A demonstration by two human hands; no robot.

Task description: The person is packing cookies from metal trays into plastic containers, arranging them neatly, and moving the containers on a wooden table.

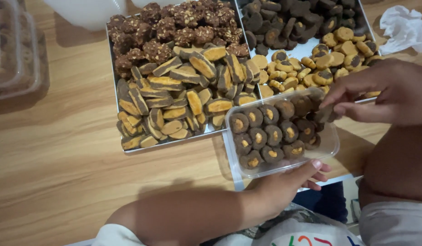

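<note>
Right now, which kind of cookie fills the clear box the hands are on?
The round dark ones with a yellow centre dot, in neat rows in the clear plastic box. The trays' other piles are striped ovals, nut-crusted clusters and plain dark rounds.

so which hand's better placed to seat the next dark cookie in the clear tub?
Likely the right hand: its fingertips already pinch a dark cookie over the clear tub. The left hand grips the tub's near edge.

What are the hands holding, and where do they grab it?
The left hand holds the clear plastic box of cookies by its near edge. The right hand pinches a dark cookie by its rim, over the box's far corner.
</note>
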